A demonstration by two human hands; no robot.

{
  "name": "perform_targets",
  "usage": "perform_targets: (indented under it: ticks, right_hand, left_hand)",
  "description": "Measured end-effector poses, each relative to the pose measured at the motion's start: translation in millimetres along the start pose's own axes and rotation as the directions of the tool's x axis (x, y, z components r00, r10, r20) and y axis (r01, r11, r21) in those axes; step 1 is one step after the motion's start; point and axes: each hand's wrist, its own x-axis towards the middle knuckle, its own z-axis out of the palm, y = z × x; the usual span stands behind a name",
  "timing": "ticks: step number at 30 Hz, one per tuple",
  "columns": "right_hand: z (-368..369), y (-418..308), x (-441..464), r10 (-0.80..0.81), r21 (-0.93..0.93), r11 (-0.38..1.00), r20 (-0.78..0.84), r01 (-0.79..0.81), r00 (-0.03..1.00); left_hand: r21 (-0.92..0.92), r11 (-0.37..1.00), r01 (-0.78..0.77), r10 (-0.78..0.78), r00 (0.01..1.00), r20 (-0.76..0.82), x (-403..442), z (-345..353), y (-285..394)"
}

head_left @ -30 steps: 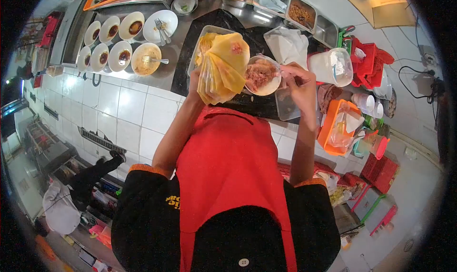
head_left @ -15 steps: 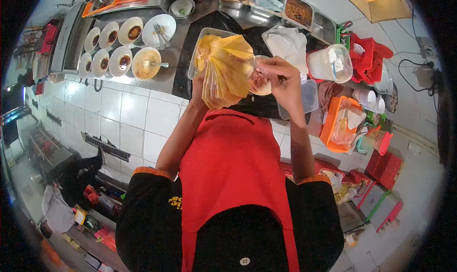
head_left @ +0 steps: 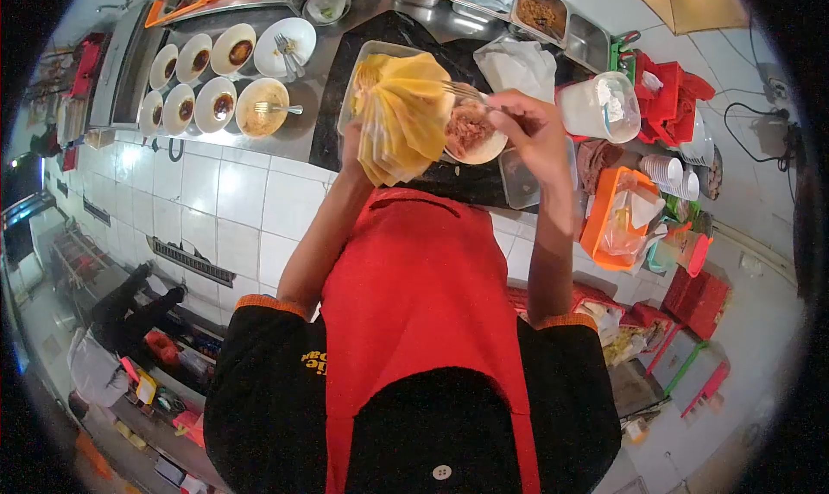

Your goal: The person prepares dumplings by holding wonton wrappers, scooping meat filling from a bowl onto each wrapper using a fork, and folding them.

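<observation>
**A:** State the position of each hand, nearest items first.

**B:** Beyond the red apron at lower centre, the left hand grips a fan of yellow sheets in the upper centre; its fingers are largely hidden. The right hand pinches a fork, tines directed left at the fan's upper right edge. Whether tines and sheets touch cannot be determined.

**A:** Locate the pink mixture.

**B:** In the white bowl, between the hands, just right of the fan.

**A:** Report progress.

**B:** Partial, by judgement. A fair quantity of mixture remains in the bowl, and many sheets remain in the fan. No mixture is distinguishable on the tines or sheets. The shallow container behind the fan is mostly covered; finished pieces, if any, cannot be counted.

**A:** List the outlying items.

**B:** A white tub at upper right; six sauce bowls at upper left; metal food trays along the top edge.
</observation>
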Motion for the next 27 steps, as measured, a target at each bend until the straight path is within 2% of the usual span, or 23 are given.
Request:
perform_targets:
  ticks: [2, 3, 6, 8, 10, 11, 13, 14, 16, 18, 20, 22, 24, 26, 27]
  right_hand:
    - [7, 11, 9, -0.043, -0.035, 0.998, 0.019, 0.044, 0.999]
    - [9, 14, 13, -0.087, -0.068, 0.994, 0.048, 0.091, 0.995]
    - [20, 5, 12, -0.057, -0.105, 0.992, 0.079, 0.066, 0.995]
    - [22, -8, 13, -0.025, -0.144, 0.989, 0.097, 0.039, 0.995]
    - [19, -4, 16, -0.309, -0.321, 0.883, 0.155, 0.343, 0.938]
    - [19, -3, 15, -0.310, -0.321, 0.882, 0.156, 0.345, 0.938]
    - [20, -3, 12, -0.220, -0.296, 0.925, 0.096, 0.239, 0.971]
    - [19, -3, 11, -0.220, -0.296, 0.925, 0.096, 0.239, 0.971]
    - [16, -5, 10, -0.105, -0.254, 0.959, 0.084, 0.123, 0.991]
    - [13, -7, 13, -0.113, -0.303, 0.943, 0.102, 0.139, 0.988]
    - [9, -5, 17, -0.122, -0.354, 0.922, 0.115, 0.156, 0.986]
    - [7, 5, 20, 0.029, -0.166, 0.986, -0.001, -0.029, 1.000]
    - [4, 9, 24, 0.014, -0.139, 0.990, -0.063, -0.022, 0.998]
    - [5, 11, 25, -0.002, -0.110, 0.994, -0.114, -0.011, 0.993]
    - [7, 12, 22, -0.043, -0.182, 0.983, -0.197, 0.006, 0.979]
  left_hand:
    - [0.062, 0.994, 0.094, -0.093, 0.996, -0.018, -1, -9, -11]
    - [0.107, 0.989, 0.099, -0.091, 0.993, -0.075, 2, -10, -16]
    - [0.021, 0.982, 0.190, -0.190, 0.982, 0.008, -4, 9, -19]
    - [0.009, 0.981, 0.192, -0.192, 0.981, -0.007, -3, 6, -19]
    - [-0.005, 0.980, 0.200, -0.200, 0.980, -0.021, -3, 7, -19]
    - [0.010, 0.978, 0.207, -0.206, 0.977, -0.055, -4, 11, -19]
    - [0.026, 0.977, 0.213, -0.210, 0.974, -0.088, -2, 16, -19]
    - [0.017, 0.976, 0.215, -0.213, 0.973, -0.090, -1, 18, -20]
    - [0.007, 0.976, 0.216, -0.214, 0.972, -0.095, -2, 18, -20]
    - [0.057, 0.976, 0.212, -0.202, 0.968, -0.147, -2, 15, -22]
    - [0.104, 0.973, 0.208, -0.197, 0.975, -0.103, -2, 5, -23]
    - [0.147, 0.968, 0.203, -0.197, 0.979, -0.058, -3, 2, -25]
    - [0.237, 0.956, 0.175, -0.143, 0.979, -0.146, -5, 5, -28]
    - [0.193, 0.962, 0.195, -0.167, 0.974, -0.154, -8, 17, -24]
    - [0.150, 0.965, 0.217, -0.192, 0.968, -0.164, -9, 20, -22]
